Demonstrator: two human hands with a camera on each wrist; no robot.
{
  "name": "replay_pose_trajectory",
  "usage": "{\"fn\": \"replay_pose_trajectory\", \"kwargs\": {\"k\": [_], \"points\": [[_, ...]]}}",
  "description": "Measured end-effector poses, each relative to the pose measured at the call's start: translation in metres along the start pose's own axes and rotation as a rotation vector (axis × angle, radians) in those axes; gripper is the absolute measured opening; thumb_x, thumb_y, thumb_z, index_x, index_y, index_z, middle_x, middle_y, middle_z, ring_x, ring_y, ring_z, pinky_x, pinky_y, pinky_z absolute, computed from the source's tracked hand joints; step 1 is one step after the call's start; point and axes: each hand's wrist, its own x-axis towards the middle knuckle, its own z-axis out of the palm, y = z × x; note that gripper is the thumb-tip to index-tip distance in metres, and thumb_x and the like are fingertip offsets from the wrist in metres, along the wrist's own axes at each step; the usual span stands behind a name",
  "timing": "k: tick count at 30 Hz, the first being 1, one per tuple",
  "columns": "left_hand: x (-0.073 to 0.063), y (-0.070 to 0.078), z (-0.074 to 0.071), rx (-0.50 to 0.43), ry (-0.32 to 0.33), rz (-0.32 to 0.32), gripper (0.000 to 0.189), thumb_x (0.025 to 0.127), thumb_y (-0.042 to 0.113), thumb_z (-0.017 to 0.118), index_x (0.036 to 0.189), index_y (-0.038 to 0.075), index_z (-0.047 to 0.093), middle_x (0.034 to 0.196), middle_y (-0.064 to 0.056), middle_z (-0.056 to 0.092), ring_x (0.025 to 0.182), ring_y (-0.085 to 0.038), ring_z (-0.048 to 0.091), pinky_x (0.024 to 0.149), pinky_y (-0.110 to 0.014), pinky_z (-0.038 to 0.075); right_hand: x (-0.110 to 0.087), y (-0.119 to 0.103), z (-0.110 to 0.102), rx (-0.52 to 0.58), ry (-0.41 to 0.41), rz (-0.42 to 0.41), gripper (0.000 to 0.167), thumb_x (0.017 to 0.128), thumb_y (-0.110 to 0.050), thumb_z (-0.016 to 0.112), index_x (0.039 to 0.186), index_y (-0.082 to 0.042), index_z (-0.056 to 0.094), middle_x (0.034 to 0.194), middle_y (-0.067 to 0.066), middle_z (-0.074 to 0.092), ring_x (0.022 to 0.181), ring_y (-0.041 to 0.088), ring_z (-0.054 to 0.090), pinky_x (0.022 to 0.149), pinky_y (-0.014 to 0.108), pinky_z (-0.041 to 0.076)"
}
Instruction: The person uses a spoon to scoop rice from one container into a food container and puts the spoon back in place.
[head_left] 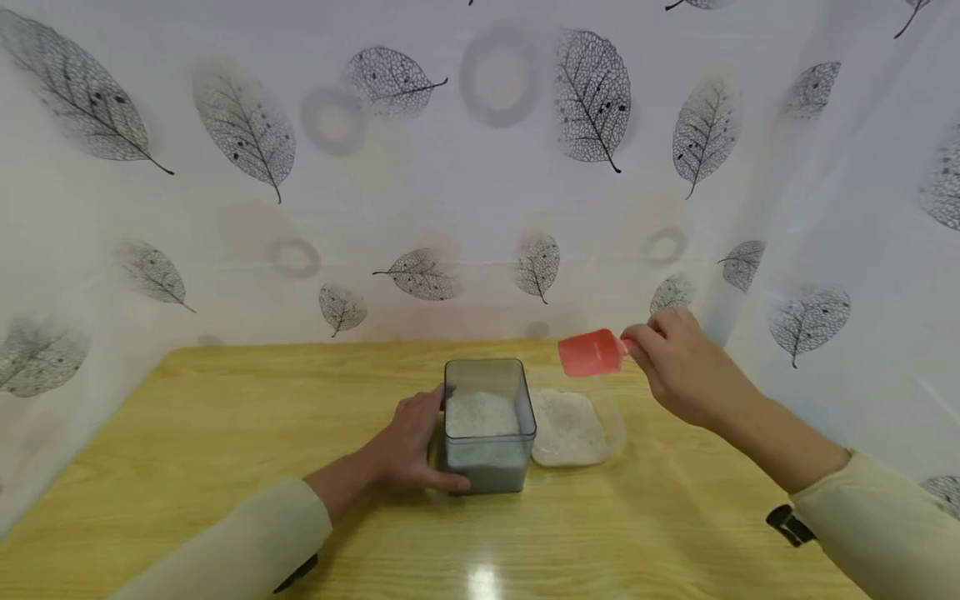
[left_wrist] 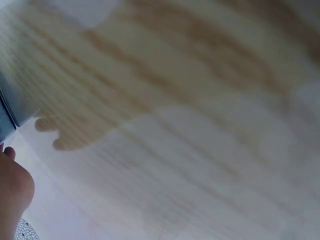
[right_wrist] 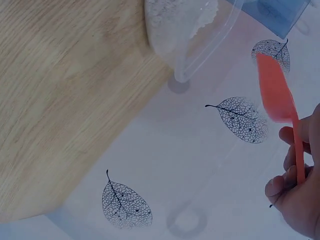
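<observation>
My right hand point(head_left: 684, 367) grips the thin handle of a red plastic scoop point(head_left: 590, 353), raised above the far side of a clear plastic tub point(head_left: 615, 429). The scoop's bowl points left, and its red surface shows. In the right wrist view the fingers curl round the scoop's handle point(right_wrist: 299, 155). My left hand point(head_left: 411, 446) holds the left side of a grey see-through square container point(head_left: 491, 477), thumb along its front and fingers toward the back. White powder point(head_left: 482, 414) lies inside that container. More whitish powder point(head_left: 566, 425) fills part of the tub, right beside the container.
Everything stands on a light wood-grain table point(head_left: 285, 400). Its back edge meets a pale curtain point(head_left: 465, 192) printed with dark leaves, which also hangs along both sides. A dark strap point(head_left: 789, 525) shows at the right sleeve.
</observation>
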Motion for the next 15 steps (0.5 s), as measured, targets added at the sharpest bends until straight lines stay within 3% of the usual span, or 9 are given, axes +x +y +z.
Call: {"fn": "replay_pose_trajectory", "kwargs": {"k": [4, 7, 15], "points": [[0.001, 0.001, 0.002, 0.057, 0.024, 0.004, 0.131, 0.064, 0.072, 0.078, 0.157, 0.002, 0.020, 0.152, -0.011, 0.042, 0.138, -0.029, 0.035, 0.113, -0.058, 0.014, 0.009, -0.006, -0.005, 0.020, -0.012, 0.094, 0.013, 0.095, -0.004, 0.060, 0.108, -0.002, 0.065, 0.081, 0.006, 0.050, 0.078, 0.025, 0.045, 0.071, 0.039, 0.039], [0.001, 0.001, 0.002, 0.090, 0.039, 0.005, 0.131, 0.063, 0.074, 0.077, 0.156, 0.002, 0.022, 0.149, -0.011, 0.044, 0.137, -0.028, 0.034, 0.110, -0.058, 0.014, 0.017, -0.015, -0.008, 0.040, -0.018, 0.097, 0.014, 0.098, -0.005, 0.058, 0.110, -0.003, 0.065, 0.084, 0.006, 0.053, 0.081, 0.024, 0.048, 0.071, 0.039, 0.042], [0.000, 0.001, 0.002, 0.052, 0.038, 0.027, 0.130, 0.064, 0.075, 0.075, 0.159, 0.008, 0.017, 0.154, -0.006, 0.041, 0.142, -0.026, 0.034, 0.109, -0.058, 0.016, 0.039, -0.043, -0.005, 0.045, -0.020, -0.169, 0.012, 0.094, -0.008, 0.063, 0.104, -0.003, 0.066, 0.090, 0.005, 0.057, 0.081, 0.021, 0.046, 0.072, 0.033, 0.041]]}}
